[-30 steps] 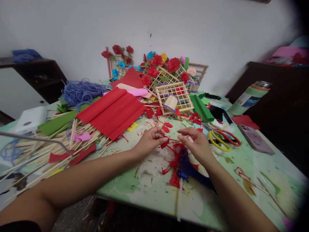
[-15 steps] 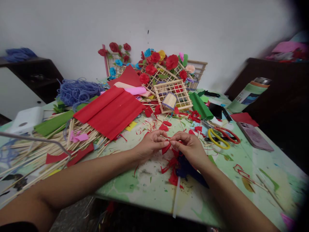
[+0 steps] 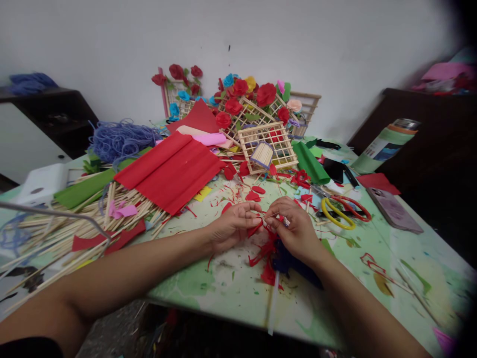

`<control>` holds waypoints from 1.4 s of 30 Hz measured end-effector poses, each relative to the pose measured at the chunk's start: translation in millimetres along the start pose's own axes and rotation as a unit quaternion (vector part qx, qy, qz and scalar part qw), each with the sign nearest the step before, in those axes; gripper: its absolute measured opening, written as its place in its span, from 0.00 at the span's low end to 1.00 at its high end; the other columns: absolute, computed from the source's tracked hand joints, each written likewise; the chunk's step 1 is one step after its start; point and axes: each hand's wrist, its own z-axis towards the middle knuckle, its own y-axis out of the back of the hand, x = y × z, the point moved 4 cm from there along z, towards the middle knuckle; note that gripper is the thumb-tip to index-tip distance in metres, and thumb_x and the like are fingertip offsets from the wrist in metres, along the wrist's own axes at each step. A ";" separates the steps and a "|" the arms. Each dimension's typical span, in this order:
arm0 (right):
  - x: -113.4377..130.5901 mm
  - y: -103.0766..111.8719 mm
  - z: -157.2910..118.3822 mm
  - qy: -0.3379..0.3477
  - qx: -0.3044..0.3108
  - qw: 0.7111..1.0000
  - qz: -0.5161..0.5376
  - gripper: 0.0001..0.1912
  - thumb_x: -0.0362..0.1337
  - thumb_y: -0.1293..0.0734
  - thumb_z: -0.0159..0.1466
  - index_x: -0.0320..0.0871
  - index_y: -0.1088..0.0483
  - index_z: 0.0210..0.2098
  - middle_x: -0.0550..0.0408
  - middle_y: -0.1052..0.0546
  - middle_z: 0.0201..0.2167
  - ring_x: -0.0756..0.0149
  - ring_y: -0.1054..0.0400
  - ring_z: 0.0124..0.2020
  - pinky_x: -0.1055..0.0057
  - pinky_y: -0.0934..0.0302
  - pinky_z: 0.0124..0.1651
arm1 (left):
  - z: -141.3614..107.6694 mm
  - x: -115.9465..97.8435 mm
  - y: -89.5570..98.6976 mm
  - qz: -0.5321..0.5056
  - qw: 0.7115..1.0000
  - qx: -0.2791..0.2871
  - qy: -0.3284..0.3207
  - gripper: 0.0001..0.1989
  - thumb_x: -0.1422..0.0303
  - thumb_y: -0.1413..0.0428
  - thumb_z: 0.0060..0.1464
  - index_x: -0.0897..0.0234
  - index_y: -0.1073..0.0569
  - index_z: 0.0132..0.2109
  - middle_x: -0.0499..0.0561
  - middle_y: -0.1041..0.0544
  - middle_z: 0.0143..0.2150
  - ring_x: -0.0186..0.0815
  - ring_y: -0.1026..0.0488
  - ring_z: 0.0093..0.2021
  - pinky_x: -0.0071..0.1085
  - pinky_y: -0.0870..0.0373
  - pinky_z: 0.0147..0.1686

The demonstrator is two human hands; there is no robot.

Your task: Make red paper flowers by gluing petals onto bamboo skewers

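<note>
Near the table's front, my left hand (image 3: 235, 224) pinches a small red paper piece (image 3: 255, 228) between thumb and fingers. Close on its right, my right hand (image 3: 294, 228) is closed at the fingertips, with a thin, pale strand or stick at them, too small to name. Red paper scraps (image 3: 267, 273) lie below the hands, beside a dark blue glue gun (image 3: 292, 263) with a whitish stick at its end, partly hidden by my right hand. Beyond the hands lie red petal-shaped pieces (image 3: 253, 197).
Red crepe paper (image 3: 171, 171) covers thin wooden sticks (image 3: 130, 219) at left. Wooden lattices (image 3: 268, 146) with paper flowers (image 3: 266, 94) stand at the back. Scissors (image 3: 337, 214), a phone (image 3: 395, 211) and a bottle (image 3: 385, 146) are at right.
My right hand's fingers have shifted and curled in more, and the thin strand shows between the hands. The red piece in my left hand has tilted.
</note>
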 end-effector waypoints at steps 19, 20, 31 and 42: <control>1.4 29.2 -50.7 -0.164 0.037 0.913 -0.372 0.32 0.62 0.40 0.56 0.38 0.30 0.41 0.41 0.25 0.38 0.48 0.34 0.42 0.56 0.44 0.45 | 24.6 -31.8 41.8 0.012 0.983 -0.092 -0.158 0.12 0.77 0.37 0.42 0.68 0.27 0.37 0.48 0.24 0.27 0.26 0.27 0.27 0.21 0.31 0.31; 5.8 23.3 -60.0 -0.168 0.044 0.905 -0.387 0.36 0.64 0.39 0.54 0.37 0.31 0.44 0.39 0.26 0.40 0.46 0.34 0.43 0.55 0.44 0.46 | 24.5 -31.0 41.7 0.013 0.984 -0.089 -0.156 0.12 0.77 0.37 0.42 0.69 0.27 0.37 0.48 0.24 0.28 0.26 0.27 0.27 0.21 0.31 0.30; 13.8 -18.2 -79.5 -0.206 0.069 0.888 -0.405 0.42 0.49 0.38 0.57 0.25 0.50 0.62 0.32 0.28 0.46 0.45 0.35 0.48 0.51 0.47 0.51 | 26.6 -31.5 46.3 0.019 0.983 -0.096 -0.154 0.12 0.77 0.36 0.41 0.69 0.27 0.36 0.47 0.24 0.28 0.25 0.27 0.28 0.20 0.32 0.31; -22.9 31.1 -94.9 -0.287 0.058 0.826 -0.482 0.42 0.48 0.41 0.58 0.20 0.51 0.61 0.27 0.28 0.46 0.42 0.33 0.46 0.53 0.45 0.48 | 26.4 -30.4 45.7 0.022 0.984 -0.102 -0.143 0.11 0.78 0.38 0.42 0.69 0.27 0.36 0.48 0.24 0.29 0.26 0.27 0.28 0.20 0.32 0.31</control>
